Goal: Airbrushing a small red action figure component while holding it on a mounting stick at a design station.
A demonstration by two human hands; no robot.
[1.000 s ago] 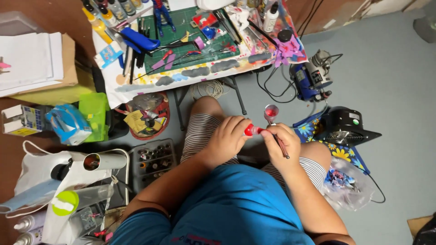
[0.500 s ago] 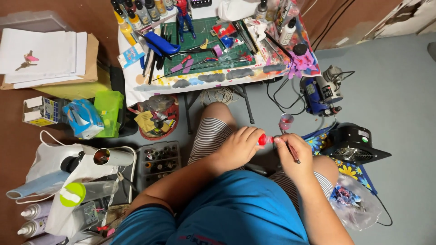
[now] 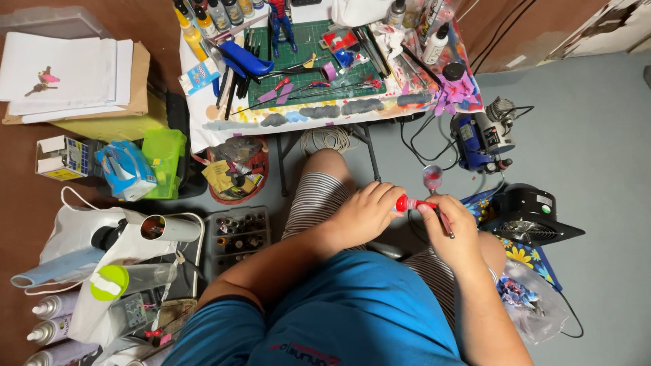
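Red piece: a small red object (image 3: 407, 202) sits above the person's lap, held between both hands, in front of the striped shorts (image 3: 313, 201)
Left hand: the left hand (image 3: 363, 217) curls around the red piece from the left, fingers bent and pressed together over its end, knuckles up
Right hand: the right hand (image 3: 453, 227) pinches the other end with thumb and forefinger; a thin dark tool (image 3: 444, 222) lies slanted across its fingers, tucked under them
Small cup: a little clear cup with reddish liquid (image 3: 432, 177) shows just above the right hand; whether it is held cannot be told
Parts tray: a grey compartment tray (image 3: 239, 235) on the floor left of the knee holds small dark bottles in its cells
Round bin: a red-rimmed basket (image 3: 234, 171) under the table is stuffed with yellow wrappers and scraps
Work table: a paint-smeared table (image 3: 325, 112) carries a green cutting mat (image 3: 319, 64), with paint bottles lined along its far edge
Right floor: a blue compressor (image 3: 480, 139) and a black fan unit (image 3: 529, 220) stand near the right hand
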